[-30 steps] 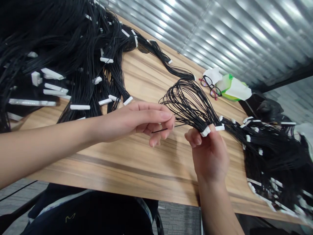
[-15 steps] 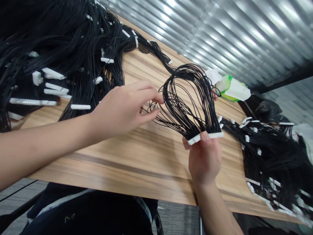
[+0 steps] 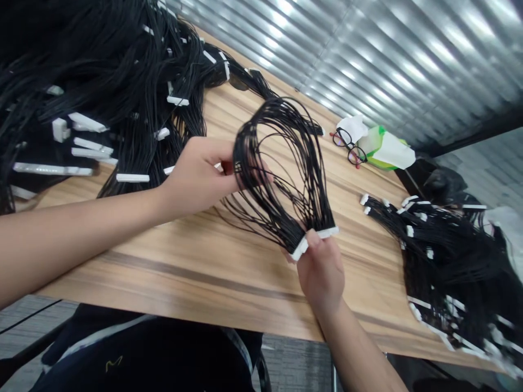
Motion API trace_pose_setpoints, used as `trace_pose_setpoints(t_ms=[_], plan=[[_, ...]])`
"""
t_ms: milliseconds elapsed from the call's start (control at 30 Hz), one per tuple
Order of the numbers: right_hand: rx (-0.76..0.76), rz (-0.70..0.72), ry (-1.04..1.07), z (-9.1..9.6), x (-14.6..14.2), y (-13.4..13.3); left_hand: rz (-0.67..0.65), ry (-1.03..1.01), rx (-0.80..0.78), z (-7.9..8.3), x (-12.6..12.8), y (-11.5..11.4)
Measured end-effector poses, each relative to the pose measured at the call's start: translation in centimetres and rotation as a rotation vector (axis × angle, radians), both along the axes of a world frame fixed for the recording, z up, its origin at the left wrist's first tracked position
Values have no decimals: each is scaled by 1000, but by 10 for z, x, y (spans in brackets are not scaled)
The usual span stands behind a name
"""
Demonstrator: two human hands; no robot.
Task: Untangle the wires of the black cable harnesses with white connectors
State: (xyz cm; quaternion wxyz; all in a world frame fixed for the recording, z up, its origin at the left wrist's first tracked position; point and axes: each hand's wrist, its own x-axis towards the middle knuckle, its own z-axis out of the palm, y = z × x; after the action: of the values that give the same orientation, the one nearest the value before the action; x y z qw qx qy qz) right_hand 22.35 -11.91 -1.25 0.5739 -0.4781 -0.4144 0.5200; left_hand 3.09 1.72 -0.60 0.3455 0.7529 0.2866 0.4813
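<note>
My right hand [image 3: 322, 267] pinches two white connectors at the lower ends of a black wire harness [image 3: 292, 111], thumb on top. The harness's thin wires arch up from the connectors into a wide loop, tilted left. Behind the loop's left side is my left hand [image 3: 204, 171], with its fingers reaching among the wires and touching or nearly touching them. Those fingers look stretched out, though strands partly cover the tips. A few looser wires sag beneath the left fingers.
On the left lies a large pile of black harnesses [image 3: 134, 109] with white connectors. A second pile [image 3: 457, 239] covers the table's right end. Eyeglasses [image 3: 348, 146] and a green-and-white tissue pack [image 3: 388, 149] sit near the corrugated metal wall [image 3: 368, 65]. The wooden table [image 3: 229, 272] ends at the front.
My right hand has brought the harness left and slightly down, so its loop now overlaps my left fingers. The eyeglasses, mostly covered before, are now visible.
</note>
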Motion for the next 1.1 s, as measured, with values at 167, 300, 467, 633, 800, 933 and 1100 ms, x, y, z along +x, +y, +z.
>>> trace_pose_setpoints(t_ms=[167,300,467,633,800,933,1100], plan=[[-44,92,32,-2,4,-2,77,132,329,-2,-8,1],[-111,157,19,-2,6,-4,75,188,507,-6,-5,7],[-174,213,48,5,11,-5,-213,257,640,-11,-2,11],[-254,313,82,13,21,-5,-517,267,592,-11,-4,24],[-318,352,64,10,23,0,-691,168,259,-3,-4,23],[-339,340,87,10,20,1,-696,-39,-353,0,2,-4],[-321,310,125,17,16,-1,-861,-253,-917,-4,9,-19]])
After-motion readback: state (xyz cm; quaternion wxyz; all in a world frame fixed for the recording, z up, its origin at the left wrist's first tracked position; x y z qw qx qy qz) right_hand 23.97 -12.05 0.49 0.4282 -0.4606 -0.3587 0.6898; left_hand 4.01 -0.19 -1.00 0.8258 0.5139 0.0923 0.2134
